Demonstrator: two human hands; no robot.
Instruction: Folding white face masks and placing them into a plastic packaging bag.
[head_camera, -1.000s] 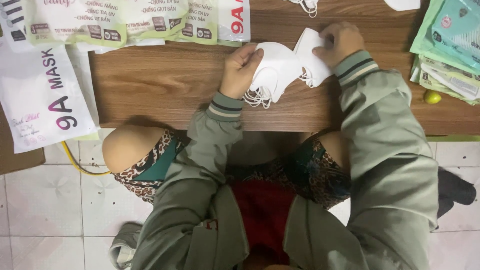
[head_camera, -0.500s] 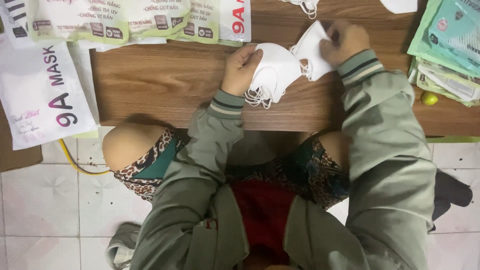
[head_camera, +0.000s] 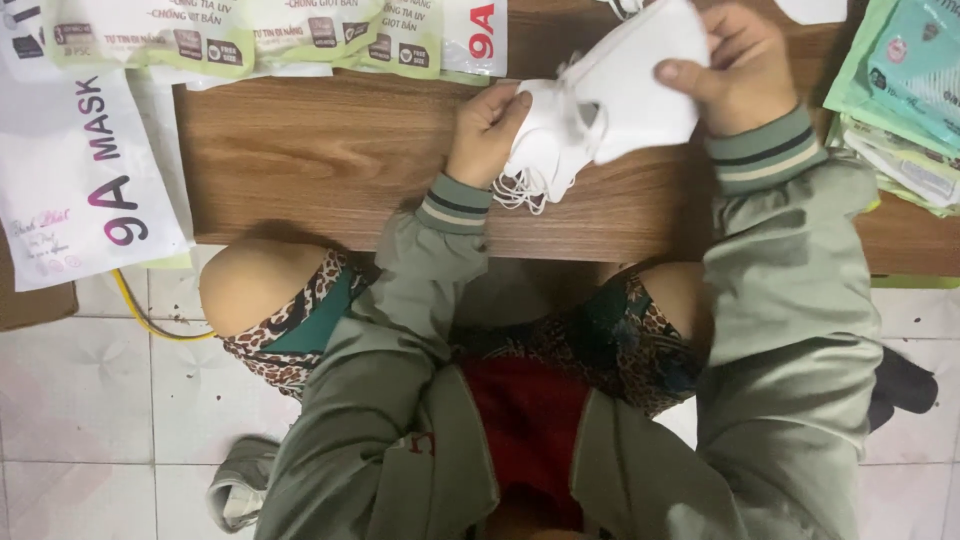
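My left hand (head_camera: 488, 128) grips a stack of white face masks (head_camera: 545, 135) on the low wooden table (head_camera: 320, 160), their ear loops hanging toward the near edge. My right hand (head_camera: 735, 68) holds one white mask (head_camera: 645, 85) by its upper edge, lifted above and to the right of the stack. Both sleeves are grey-green with striped cuffs.
White and pale green mask packages (head_camera: 260, 35) lie along the table's far left, and a large white bag (head_camera: 70, 180) hangs off the left end. Teal and green packets (head_camera: 905, 95) are stacked at the right. A yellow cable (head_camera: 140, 310) runs over the tiled floor.
My right hand has lifted the single mask up and away from the stack. My left hand stays on the stack. The camera view has shifted closer.
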